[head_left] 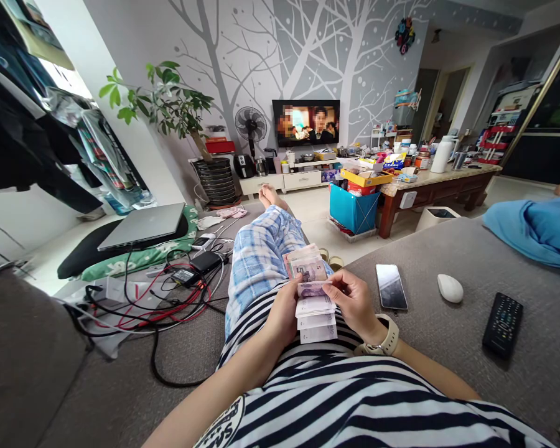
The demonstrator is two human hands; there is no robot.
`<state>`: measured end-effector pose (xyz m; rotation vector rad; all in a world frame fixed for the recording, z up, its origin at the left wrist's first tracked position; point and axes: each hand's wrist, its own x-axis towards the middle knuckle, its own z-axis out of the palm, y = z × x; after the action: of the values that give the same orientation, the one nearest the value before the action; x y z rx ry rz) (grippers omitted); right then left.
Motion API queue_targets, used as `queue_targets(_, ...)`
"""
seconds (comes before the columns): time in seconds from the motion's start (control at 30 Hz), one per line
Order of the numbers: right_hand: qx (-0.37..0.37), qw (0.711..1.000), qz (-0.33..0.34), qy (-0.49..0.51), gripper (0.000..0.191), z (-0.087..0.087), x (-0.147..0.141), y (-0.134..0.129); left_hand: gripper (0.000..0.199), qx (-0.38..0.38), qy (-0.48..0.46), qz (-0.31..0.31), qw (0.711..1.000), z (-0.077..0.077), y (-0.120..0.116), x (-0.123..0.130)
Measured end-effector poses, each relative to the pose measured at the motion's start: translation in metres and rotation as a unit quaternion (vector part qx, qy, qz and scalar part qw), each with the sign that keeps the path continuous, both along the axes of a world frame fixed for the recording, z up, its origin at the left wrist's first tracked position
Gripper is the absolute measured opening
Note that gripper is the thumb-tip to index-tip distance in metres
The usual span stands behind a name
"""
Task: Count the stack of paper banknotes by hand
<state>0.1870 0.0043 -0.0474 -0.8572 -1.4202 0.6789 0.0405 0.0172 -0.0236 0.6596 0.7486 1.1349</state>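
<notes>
A fanned stack of banknotes (316,311) is held over my lap, with purple notes lapping toward my body and a note marked 5 at the far end. My left hand (284,311) grips the stack along its left side, fingers hidden beneath the notes. On the other side, my right hand (353,300) pinches the edge of one purple note between thumb and fingers. A pale watch (386,336) is on my right wrist.
On the sofa to my right lie a phone (391,286), a white mouse (450,289) and a black remote (503,325). Tangled cables (186,292) and a closed laptop (142,226) are at left. A cluttered table (441,180) stands beyond.
</notes>
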Motion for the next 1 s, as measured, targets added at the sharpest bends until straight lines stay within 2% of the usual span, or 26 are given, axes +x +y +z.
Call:
queue_targets(0.33, 0.033, 0.999, 0.03, -0.001, 0.028, 0.0, 0.002, -0.001, 0.031, 0.022, -0.01, -0.003, 1.0, -0.002, 0.0, 0.0)
queue_targets(0.5, 0.03, 0.999, 0.041, 0.009, 0.032, -0.003, 0.003, 0.001, 0.031, 0.007, 0.0, 0.01, 1.0, 0.0, -0.001, 0.001)
queue_targets(0.73, 0.034, 0.995, 0.072, 0.053, 0.037, -0.007, 0.002, 0.004, 0.025, 0.018, 0.024, 0.019, 0.999, -0.001, -0.002, 0.001)
queue_targets(0.8, 0.033, 0.996, 0.058, 0.066, 0.038, -0.006, 0.001, 0.005, 0.023, 0.023, 0.031, 0.03, 0.999, -0.002, -0.002, 0.001)
queue_targets(0.93, -0.004, 0.997, -0.039, 0.07, 0.039, -0.004, 0.002, 0.008, 0.022, 0.026, 0.042, 0.027, 0.998, -0.003, -0.003, -0.001)
queue_targets(1.0, -0.03, 0.996, -0.053, 0.061, 0.039, -0.005, 0.002, 0.01, 0.02, 0.024, 0.042, 0.024, 0.999, -0.003, -0.003, -0.001)
